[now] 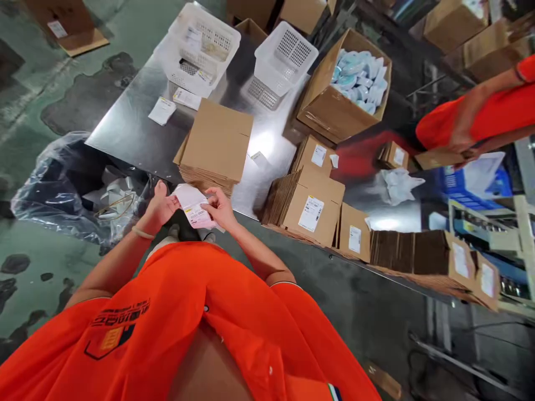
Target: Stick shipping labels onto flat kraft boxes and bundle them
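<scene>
A pinkish-white stack of printed labels is held just off the table's near edge. My left hand supports it from the left side, thumb raised. On its right side my right hand pinches the labels between thumb and fingers. Directly beyond them, a pile of flattened brown cartons lies on the metal table. Another small stack of white labels rests farther back on the left, and a single small label lies right of the carton pile.
White baskets and an open box of round packs stand at the back. Labelled cartons line the near edge. A plastic-lined bin is left; a co-worker's hands hold a carton right.
</scene>
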Tool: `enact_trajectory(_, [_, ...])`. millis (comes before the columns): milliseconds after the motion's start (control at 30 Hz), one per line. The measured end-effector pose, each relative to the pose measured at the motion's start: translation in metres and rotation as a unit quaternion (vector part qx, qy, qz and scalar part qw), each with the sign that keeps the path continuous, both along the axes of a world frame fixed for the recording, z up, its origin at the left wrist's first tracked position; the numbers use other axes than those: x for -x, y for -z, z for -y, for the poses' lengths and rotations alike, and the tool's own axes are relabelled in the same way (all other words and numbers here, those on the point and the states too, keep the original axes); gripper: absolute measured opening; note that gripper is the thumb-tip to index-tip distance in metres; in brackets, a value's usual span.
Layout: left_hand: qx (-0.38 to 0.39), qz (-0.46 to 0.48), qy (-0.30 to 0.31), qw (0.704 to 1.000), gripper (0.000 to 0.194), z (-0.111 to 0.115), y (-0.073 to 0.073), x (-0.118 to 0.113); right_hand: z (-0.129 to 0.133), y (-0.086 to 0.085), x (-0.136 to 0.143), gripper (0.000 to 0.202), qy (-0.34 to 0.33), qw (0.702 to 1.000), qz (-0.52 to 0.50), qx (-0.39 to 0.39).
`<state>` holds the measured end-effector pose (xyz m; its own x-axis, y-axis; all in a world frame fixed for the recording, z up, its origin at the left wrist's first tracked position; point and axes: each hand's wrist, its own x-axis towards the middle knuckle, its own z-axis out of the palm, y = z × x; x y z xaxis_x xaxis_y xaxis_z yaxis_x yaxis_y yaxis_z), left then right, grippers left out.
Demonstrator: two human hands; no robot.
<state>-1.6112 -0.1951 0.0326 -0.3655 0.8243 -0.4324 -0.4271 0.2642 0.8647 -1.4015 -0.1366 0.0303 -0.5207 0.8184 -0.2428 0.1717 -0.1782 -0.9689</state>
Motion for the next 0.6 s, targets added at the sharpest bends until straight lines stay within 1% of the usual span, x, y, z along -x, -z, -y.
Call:
enact_trajectory(67, [-0.012, 0.025, 0.043, 0.999, 0.089, 0.011, -0.004, -0.013, -0.005, -0.006, 0.006, 0.033, 0.011, 1.000, 0.012, -0.004])
enact_trajectory(133, [-0.023, 0.005, 0.085, 0.996, 0.093, 0.017, -0.010, -0.025, -0.008, -0.010, 0.013, 0.028, 0.009, 1.000, 0.025, -0.006])
enact_trajectory(200, [-0.023, -0.032, 0.114, 0.993, 0.085, 0.015, -0.016, -0.031, -0.010, -0.012, 0.017, 0.025, 0.012, 0.999, 0.034, -0.009])
enact_trajectory(267, [-0.011, -0.048, 0.127, 0.991, 0.078, 0.005, -0.019, -0.031, -0.010, -0.014, 0.016, 0.022, 0.022, 0.998, 0.046, -0.030])
enact_trajectory(333, [-0.004, -0.057, 0.134, 0.989, 0.077, -0.008, -0.021, -0.027, -0.008, -0.019, 0.012, 0.015, 0.032, 0.993, 0.071, -0.085])
enact_trajectory(400, [-0.003, -0.067, 0.141, 0.988, 0.077, -0.020, -0.024, -0.023, -0.008, -0.026, 0.005, 0.010, 0.040, 0.980, 0.099, -0.166])
enact_trajectory(433, [-0.004, -0.066, 0.148, 0.987, 0.075, -0.024, -0.025, -0.021, -0.012, -0.031, 0.003, 0.011, 0.046, 0.970, 0.112, -0.209])
enact_trajectory(500, [-0.002, -0.044, 0.178, 0.983, 0.068, -0.027, -0.025, -0.022, -0.030, -0.042, 0.000, 0.016, 0.074, 0.947, 0.140, -0.279])
enact_trajectory(533, [0.003, -0.027, 0.198, 0.980, 0.065, -0.027, -0.025, -0.023, -0.046, -0.047, 0.000, 0.016, 0.096, 0.936, 0.158, -0.300])
enact_trajectory(600, [0.020, 0.007, 0.228, 0.973, 0.062, -0.024, -0.022, -0.031, -0.090, -0.056, 0.003, 0.014, 0.145, 0.916, 0.200, -0.315])
